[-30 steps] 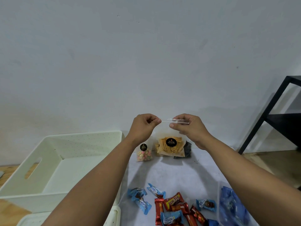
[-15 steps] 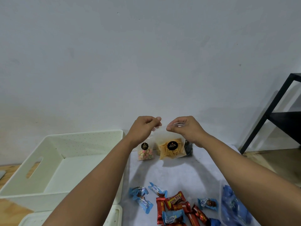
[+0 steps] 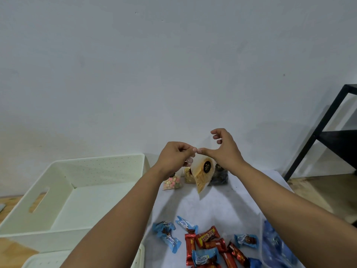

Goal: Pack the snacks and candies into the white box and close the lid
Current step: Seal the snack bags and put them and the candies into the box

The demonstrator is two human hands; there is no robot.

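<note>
Nearest the viewer, wrapped blue and red candies (image 3: 208, 246) lie scattered on a white cloth (image 3: 241, 200), with a white lid (image 3: 50, 260) at lower left. Beyond them sits the white box (image 3: 81, 182), open, nothing visible inside. Above the cloth, the left hand (image 3: 174, 158) pinches one top corner of a clear pouch of yellow sticks (image 3: 201, 176), which hangs tilted. The right hand (image 3: 225, 147) is spread loosely, gripping nothing. A one-corner pinch could slip (the pouch would probably drop among the other small pouches (image 3: 173, 182) behind). The box rim stands between pouch and box floor.
</note>
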